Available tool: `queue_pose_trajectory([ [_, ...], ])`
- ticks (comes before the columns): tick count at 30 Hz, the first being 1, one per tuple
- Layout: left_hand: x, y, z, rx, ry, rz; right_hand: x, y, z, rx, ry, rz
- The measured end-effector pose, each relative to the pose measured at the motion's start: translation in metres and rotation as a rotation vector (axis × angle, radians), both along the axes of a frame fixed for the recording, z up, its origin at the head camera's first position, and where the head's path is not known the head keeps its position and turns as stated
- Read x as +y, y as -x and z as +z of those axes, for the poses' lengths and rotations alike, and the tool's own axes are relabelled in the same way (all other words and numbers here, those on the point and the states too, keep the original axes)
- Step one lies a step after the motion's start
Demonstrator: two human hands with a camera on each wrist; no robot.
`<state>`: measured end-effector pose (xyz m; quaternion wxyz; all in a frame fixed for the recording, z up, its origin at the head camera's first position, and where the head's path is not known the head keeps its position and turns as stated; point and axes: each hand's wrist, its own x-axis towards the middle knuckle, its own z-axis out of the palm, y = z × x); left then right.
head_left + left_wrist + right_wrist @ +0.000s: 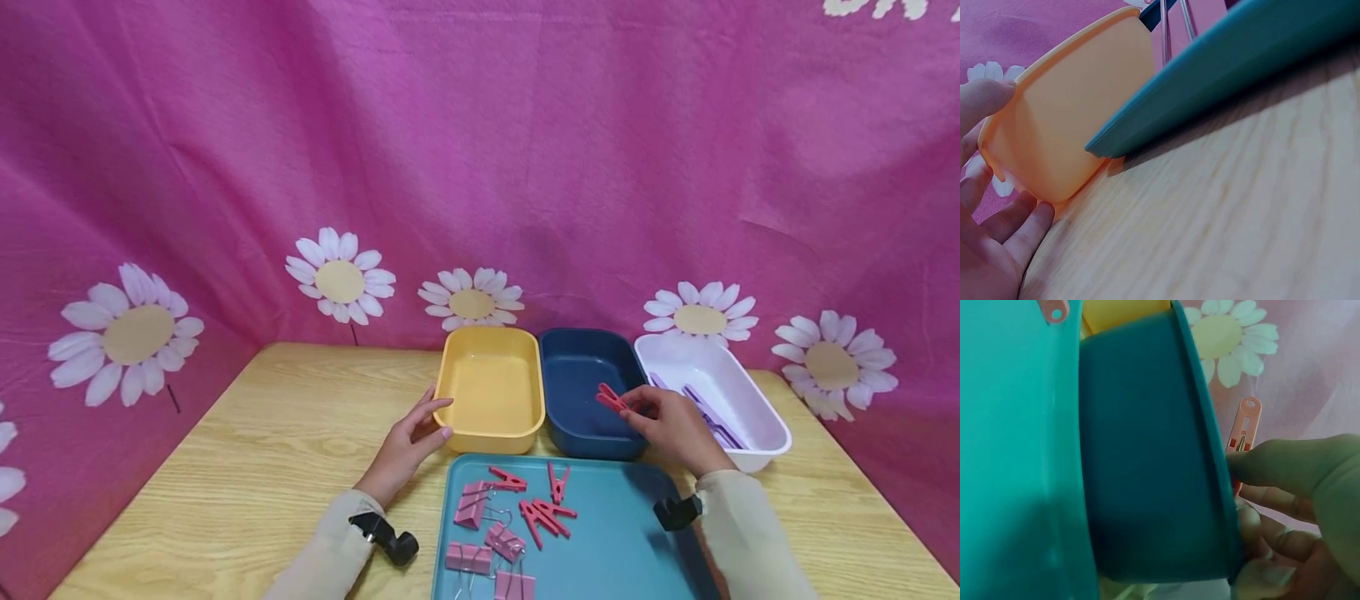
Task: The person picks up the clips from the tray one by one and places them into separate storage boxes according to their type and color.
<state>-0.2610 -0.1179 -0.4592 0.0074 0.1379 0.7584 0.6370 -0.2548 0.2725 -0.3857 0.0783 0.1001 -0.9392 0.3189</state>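
My right hand (675, 425) pinches a red clothespin (611, 398) between thumb and fingers, over the dark blue bin (577, 367). In the right wrist view the clothespin (1246, 422) sticks up past the bin's rim, its lower part hidden by the fingers. My left hand (411, 446) touches the left side of the yellow bin (491, 442) with extended fingers; in the left wrist view the fingertips lie along its rim and outer wall. Several red clothespins (557, 482) and several pink binder clips (471, 505) lie on the teal tray (615, 533) in front of the bins.
At the right, a white bin (761, 417) holds purple clothespin-like pieces (708, 412). All three bins stand side by side on a wooden table (300, 417). Behind them hangs a magenta cloth (600, 167) printed with daisies.
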Motion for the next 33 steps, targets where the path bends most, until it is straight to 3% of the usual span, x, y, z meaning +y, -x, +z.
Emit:
queue_pose_trajectory([
  [10,-0.0002,-0.0021,0.0031,-0.017,-0.007,0.008,0.0008,0.0017,-0.0009,-0.083,0.025,-0.032],
  [33,0.0006,-0.0013,0.0016,-0.009,-0.024,-0.007,0.0047,0.001,-0.0033,-0.089,0.033,-0.039],
])
